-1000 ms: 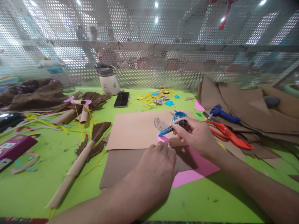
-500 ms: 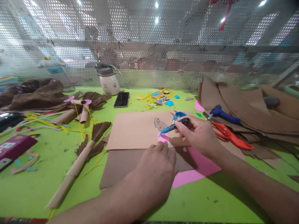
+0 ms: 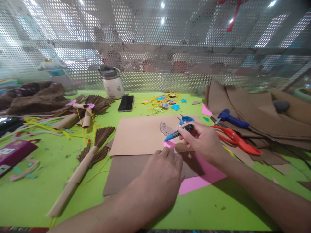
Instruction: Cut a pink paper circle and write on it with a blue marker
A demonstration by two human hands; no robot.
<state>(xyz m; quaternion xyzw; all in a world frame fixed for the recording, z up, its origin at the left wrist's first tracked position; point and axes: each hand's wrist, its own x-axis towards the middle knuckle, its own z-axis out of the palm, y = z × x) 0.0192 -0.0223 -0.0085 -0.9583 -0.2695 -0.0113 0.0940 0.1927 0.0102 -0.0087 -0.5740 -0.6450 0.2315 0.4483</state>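
Observation:
My right hand [image 3: 205, 139] is closed around a blue marker with a black end [image 3: 173, 135], its tip pointing left and down at a small pink paper piece [image 3: 169, 143]. Dark marks show near the tip. My left hand [image 3: 162, 174], a ring on one finger, has bent fingertips held on the lower edge of that piece and partly covers it. Beneath lies a tan sheet of brown paper [image 3: 136, 134], with a darker brown sheet [image 3: 128, 170] nearer me. A clear protractor [image 3: 166, 128] and a blue roll of tape [image 3: 186, 120] lie just beyond the marker.
A larger pink sheet [image 3: 201, 184] sticks out under my right forearm. Orange-red scissors [image 3: 236, 140] and a blue-handled tool [image 3: 232, 118] lie right, by stacked brown paper [image 3: 252, 106]. Left are a rolled paper figure [image 3: 80, 174] and a purple box [image 3: 18, 155]; behind, a phone [image 3: 126, 103] and bottle [image 3: 112, 84].
My right hand has moved slightly left, and the marker's tip has shifted left and down over the pink paper piece. My left hand has stayed almost in place.

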